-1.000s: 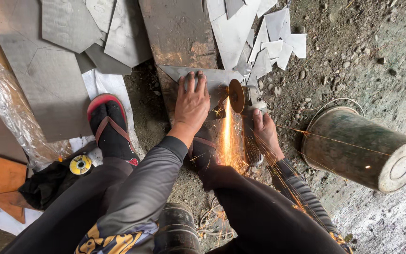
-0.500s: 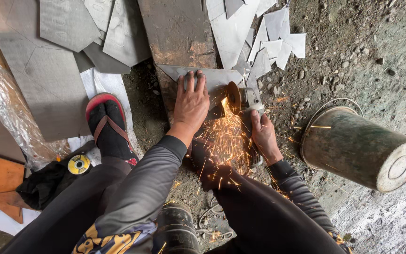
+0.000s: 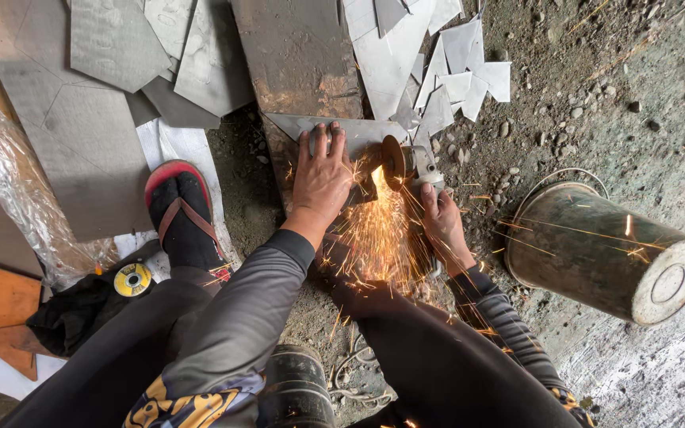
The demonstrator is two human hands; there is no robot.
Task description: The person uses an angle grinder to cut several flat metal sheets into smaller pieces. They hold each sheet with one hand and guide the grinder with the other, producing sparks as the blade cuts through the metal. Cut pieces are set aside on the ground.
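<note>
Here the left hand [image 3: 320,176] lies flat, fingers spread, pressing a grey metal sheet piece [image 3: 342,133] down on a rusty steel plate [image 3: 299,59] on the dirt floor [image 3: 596,71]. The right hand [image 3: 440,226] has its fingers wrapped closed around an angle grinder [image 3: 410,170], whose disc [image 3: 394,162] bites the sheet's near edge just beside the left hand, throwing sparks [image 3: 374,238] toward the legs. The sheet looks thin, stiff and sharp-edged, likely light enough to chatter, so a flat palm well back from the cut seems the safest hold. A sandalled foot [image 3: 182,210], a spare cutting disc [image 3: 132,279] and a tipped metal bucket [image 3: 604,254] lie nearby.
</note>
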